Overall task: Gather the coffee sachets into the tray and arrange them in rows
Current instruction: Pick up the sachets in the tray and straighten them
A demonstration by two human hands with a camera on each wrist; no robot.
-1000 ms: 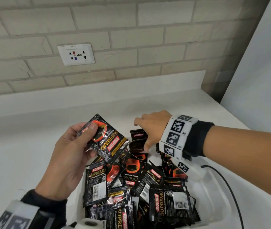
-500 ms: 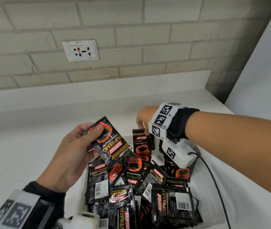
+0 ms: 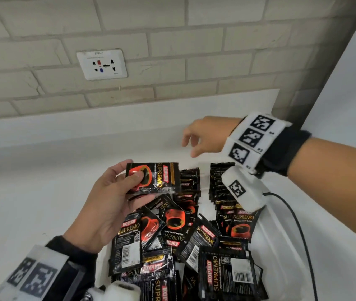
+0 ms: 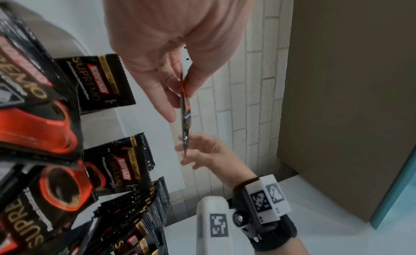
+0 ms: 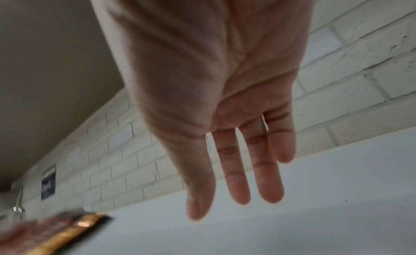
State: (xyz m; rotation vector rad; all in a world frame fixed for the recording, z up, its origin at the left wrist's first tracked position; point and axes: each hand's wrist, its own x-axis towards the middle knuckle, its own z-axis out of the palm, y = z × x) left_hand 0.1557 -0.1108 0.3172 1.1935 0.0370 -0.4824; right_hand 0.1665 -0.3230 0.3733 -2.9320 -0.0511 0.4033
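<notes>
above the far left corner of the tray (image 3: 279, 242), the left hand (image 3: 109, 205) pinches one coffee sachet (image 3: 153, 178) between thumb and fingers, its long axis lying left to right, printed face up, cup end toward the thumb. loose sachets (image 3: 172, 233) fill the tray's near part; upright rows (image 3: 220, 183) stand along its far edge. the right hand (image 3: 203, 137) hovers beyond them, fingers relaxed and empty. this looks like the sorting step: next the sachet likely needs turning on edge and slotting into a row.

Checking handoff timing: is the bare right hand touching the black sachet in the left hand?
Apart. Head view shows white counter between right hand and sachet.
</notes>
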